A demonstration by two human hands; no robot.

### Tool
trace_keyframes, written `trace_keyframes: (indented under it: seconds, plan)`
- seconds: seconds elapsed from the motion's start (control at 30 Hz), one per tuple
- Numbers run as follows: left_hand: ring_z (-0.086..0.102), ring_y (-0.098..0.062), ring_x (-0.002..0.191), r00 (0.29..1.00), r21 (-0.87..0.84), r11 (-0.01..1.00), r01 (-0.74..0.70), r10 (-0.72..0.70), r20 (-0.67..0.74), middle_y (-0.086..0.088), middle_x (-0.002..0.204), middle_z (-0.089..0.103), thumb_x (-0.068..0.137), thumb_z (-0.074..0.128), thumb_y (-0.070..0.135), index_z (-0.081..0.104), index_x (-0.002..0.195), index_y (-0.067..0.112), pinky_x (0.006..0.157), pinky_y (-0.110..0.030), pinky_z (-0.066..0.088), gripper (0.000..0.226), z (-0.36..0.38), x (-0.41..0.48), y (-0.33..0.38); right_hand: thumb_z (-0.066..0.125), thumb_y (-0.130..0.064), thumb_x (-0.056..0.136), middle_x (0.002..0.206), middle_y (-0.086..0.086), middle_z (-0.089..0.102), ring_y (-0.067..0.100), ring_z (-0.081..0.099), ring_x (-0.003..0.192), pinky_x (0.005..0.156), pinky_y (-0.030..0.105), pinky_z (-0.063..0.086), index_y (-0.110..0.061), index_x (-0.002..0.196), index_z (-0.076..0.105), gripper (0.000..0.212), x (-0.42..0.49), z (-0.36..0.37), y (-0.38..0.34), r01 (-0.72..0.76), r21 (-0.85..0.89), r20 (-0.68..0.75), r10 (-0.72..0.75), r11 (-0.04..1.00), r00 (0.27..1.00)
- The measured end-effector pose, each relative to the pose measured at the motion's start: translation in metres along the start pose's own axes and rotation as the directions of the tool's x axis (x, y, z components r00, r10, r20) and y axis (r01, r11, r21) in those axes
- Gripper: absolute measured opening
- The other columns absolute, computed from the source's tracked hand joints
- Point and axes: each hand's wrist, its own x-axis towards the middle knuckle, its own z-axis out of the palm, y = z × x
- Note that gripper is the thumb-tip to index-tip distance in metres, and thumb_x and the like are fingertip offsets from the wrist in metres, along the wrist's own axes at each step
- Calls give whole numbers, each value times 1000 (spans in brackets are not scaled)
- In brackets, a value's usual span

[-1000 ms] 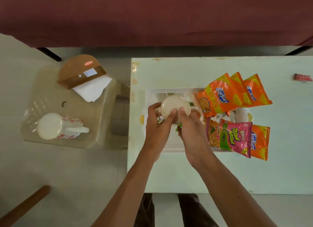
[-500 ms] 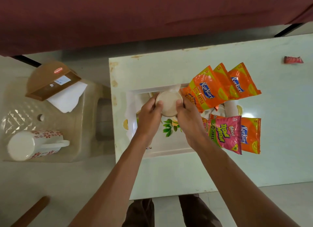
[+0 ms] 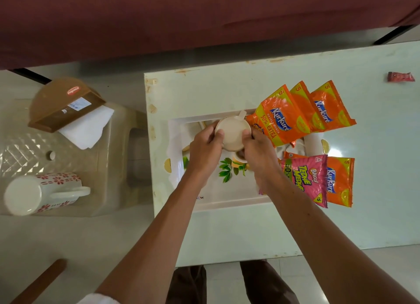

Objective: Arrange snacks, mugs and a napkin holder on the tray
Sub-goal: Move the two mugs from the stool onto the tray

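Both hands, the left hand [image 3: 205, 142] and right hand [image 3: 258, 149], grip the mug [image 3: 233, 133] between them; it looks rigid, smooth, breakable, so holding the sides is safest.

tray [image 3: 179, 131]: white, leaf print | packets [image 3: 281, 122]: orange | one packet [image 3: 304, 178]: pink | held mug [image 3: 231, 133]: apparently cream

A pale green table [image 3: 250, 231] carried a white tray [image 3: 227, 200] near its left edge; orange and pink snack packets [image 3: 302, 117] lay partly over the tray's right side, and a small red wrapper [image 3: 401, 77] sat far right. Beside the table, a translucent stool [image 3: 109, 190] bore a brown napkin holder [image 3: 61, 104] and a floral mug [image 3: 43, 192] on its side.
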Motion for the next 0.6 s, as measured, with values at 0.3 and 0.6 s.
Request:
trace_keyframes:
  seconds: [0.3, 0.6]
  plan:
    - [59, -5, 118, 991, -228, 965, 129, -115, 72, 10, 123, 66, 103, 47, 45, 60, 130, 31, 104, -37, 51, 33, -12, -11, 4, 43, -38, 95, 117, -3, 63, 25, 61, 111, 94, 50, 52, -25, 126, 56, 35, -17, 5, -7, 133, -118, -123, -147, 984, 982]
    - [68, -17, 117, 934, -320, 926, -199, 80, -350, -1, 127, 71, 103, 54, 20, 66, 126, 17, 99, -36, 55, 26, -164, -114, -14, 61, -21, 93, 131, -4, 53, -7, 47, 99, 86, 9, 39, -20, 129, 56, 36, -106, 63, -30, 465, -312, 61, -471, 829, 880]
